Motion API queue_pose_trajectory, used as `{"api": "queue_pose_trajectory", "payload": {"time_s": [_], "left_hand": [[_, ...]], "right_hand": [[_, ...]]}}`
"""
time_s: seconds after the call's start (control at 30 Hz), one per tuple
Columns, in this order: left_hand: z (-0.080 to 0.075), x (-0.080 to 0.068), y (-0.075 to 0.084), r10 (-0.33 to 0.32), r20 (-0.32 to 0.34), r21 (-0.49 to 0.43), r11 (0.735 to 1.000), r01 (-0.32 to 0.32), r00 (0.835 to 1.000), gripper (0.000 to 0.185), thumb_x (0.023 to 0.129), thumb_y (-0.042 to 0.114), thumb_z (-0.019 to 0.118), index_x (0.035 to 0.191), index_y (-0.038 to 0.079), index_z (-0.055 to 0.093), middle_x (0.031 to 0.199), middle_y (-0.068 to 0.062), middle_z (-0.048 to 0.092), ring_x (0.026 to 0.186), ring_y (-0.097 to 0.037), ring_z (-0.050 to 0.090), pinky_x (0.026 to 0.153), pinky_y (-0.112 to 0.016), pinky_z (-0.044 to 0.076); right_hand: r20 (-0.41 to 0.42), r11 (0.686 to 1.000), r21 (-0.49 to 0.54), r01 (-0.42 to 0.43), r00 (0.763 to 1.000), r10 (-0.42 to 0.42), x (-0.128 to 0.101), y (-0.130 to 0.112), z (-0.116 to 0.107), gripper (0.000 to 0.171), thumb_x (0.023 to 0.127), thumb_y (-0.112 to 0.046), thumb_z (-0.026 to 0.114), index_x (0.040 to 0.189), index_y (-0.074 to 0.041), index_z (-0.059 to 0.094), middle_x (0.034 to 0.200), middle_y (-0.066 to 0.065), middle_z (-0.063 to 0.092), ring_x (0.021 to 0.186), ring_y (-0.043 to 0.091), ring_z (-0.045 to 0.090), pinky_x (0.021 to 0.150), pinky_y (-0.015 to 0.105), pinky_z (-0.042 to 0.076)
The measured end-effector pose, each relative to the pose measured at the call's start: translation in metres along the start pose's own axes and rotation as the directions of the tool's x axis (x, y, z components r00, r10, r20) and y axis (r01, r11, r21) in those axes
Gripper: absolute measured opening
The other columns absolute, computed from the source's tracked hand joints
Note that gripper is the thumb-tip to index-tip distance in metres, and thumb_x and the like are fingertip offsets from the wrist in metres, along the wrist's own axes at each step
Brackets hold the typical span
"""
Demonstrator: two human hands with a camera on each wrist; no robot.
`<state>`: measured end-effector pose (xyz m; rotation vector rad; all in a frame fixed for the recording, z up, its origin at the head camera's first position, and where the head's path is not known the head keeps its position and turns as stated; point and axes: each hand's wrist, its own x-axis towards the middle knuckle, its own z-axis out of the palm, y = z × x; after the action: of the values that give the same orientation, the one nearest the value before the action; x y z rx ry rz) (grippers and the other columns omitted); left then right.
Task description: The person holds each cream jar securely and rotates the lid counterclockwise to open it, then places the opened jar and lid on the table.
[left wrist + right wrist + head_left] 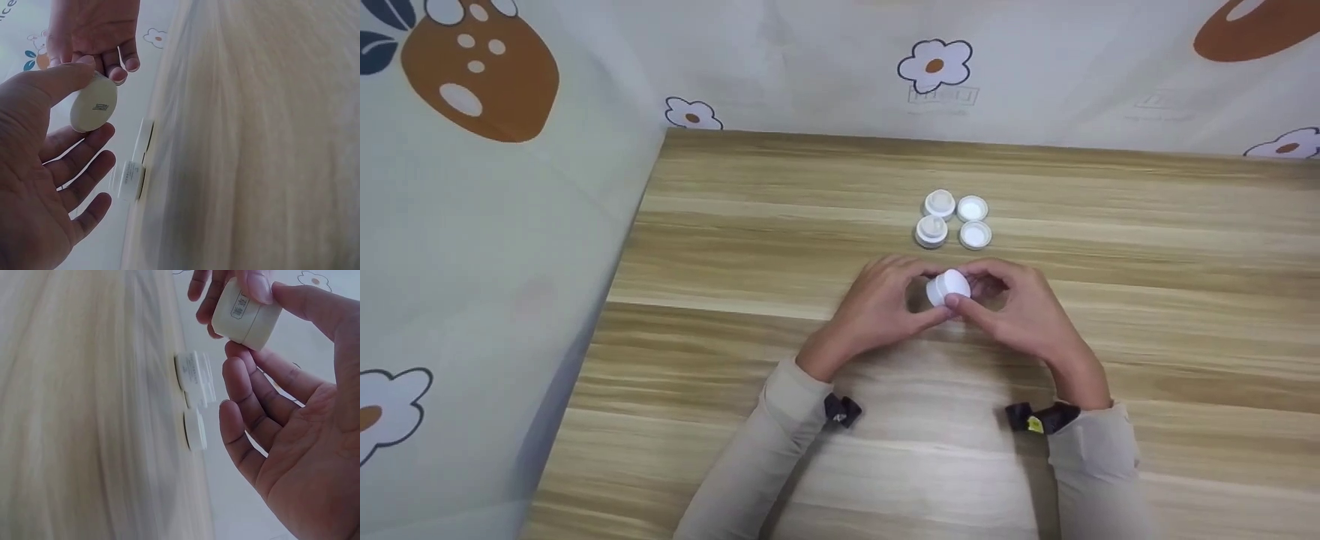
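Wooden table (1147,247) below, both wrists meet: left hand (877,307) and right hand (1020,307) pinch one small white jar (947,287) between thumbs and fingertips.

wooden table (1147,315), floral-print backdrop (472,225)

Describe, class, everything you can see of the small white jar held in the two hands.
The small white jar is a round, squat pot, seemingly plastic, with its lid on; a seam circles its side and a small printed label shows. It is tilted, lifted above the wooden table, in front of four similar white pieces. The left hand and the right hand pinch it with thumbs and fingertips.
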<state>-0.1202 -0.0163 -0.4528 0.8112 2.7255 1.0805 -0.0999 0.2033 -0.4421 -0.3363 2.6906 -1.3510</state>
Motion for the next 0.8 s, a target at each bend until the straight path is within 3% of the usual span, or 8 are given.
{"api": "queue_pose_trajectory", "payload": {"time_s": [0.3,0.53,0.8], "left_hand": [[-0.003,0.004,0.003,-0.014,-0.026,-0.015,1.0,0.013,1.0,0.055,0.091,0.049,0.081,0.135,0.018,0.071,0.134,0.003,0.075,0.128,-0.019,0.064,0.117,-0.042,0.044],[-0.007,-0.004,-0.001,-0.02,-0.049,-0.02,1.0,0.019,0.999,0.05,0.09,0.051,0.081,0.13,0.02,0.075,0.128,0.003,0.078,0.121,-0.019,0.067,0.112,-0.043,0.046],[-0.008,-0.002,0.0,-0.004,-0.066,-0.045,0.999,0.001,0.998,0.047,0.091,0.048,0.081,0.128,0.018,0.076,0.127,0.003,0.078,0.123,-0.02,0.067,0.112,-0.044,0.047]], "right_hand": [[-0.033,0.999,0.042,0.011,0.999,-0.009,0.006,-0.003,-0.003,0.028,0.092,-0.023,0.084,0.115,-0.008,0.078,0.098,0.006,0.078,0.085,0.009,0.066,0.079,0.019,0.054],[-0.059,0.998,0.065,0.012,0.998,-0.008,0.004,-0.005,0.008,0.027,0.091,-0.02,0.084,0.114,-0.008,0.078,0.097,0.006,0.077,0.085,0.007,0.066,0.08,0.022,0.055],[-0.076,0.998,0.06,-0.011,0.997,0.015,0.004,-0.005,0.005,0.03,0.09,-0.028,0.086,0.113,-0.01,0.077,0.099,0.005,0.077,0.088,0.01,0.067,0.082,0.026,0.056]]}}
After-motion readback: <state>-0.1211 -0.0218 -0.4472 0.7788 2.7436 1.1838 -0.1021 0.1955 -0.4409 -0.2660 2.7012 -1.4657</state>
